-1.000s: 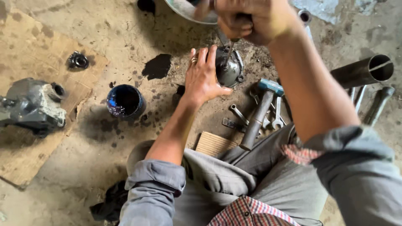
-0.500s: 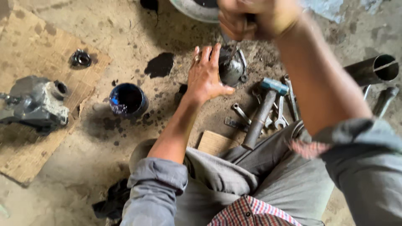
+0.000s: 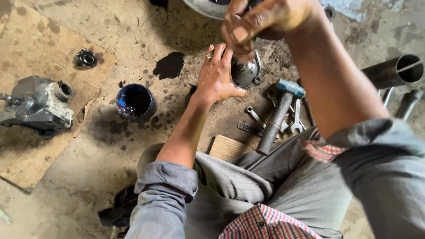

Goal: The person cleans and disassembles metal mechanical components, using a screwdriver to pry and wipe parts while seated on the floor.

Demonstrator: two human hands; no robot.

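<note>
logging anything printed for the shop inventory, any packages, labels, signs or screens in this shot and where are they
No labels, signs or screens show.
Flattened cardboard sheet: on the floor at left, brown, oil-stained, under a grey metal housing.
Round can: on the floor left of the left hand, open, dark blue-black inside, no label visible.

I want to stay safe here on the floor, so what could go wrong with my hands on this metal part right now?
1. Your left hand braces the round metal part right under your right hand; a slip could hit its fingers.
2. The open can of dark liquid stands near your left forearm and might tip.
3. The hammer and wrenches lie loose against your leg, so shifting could catch them.
</note>
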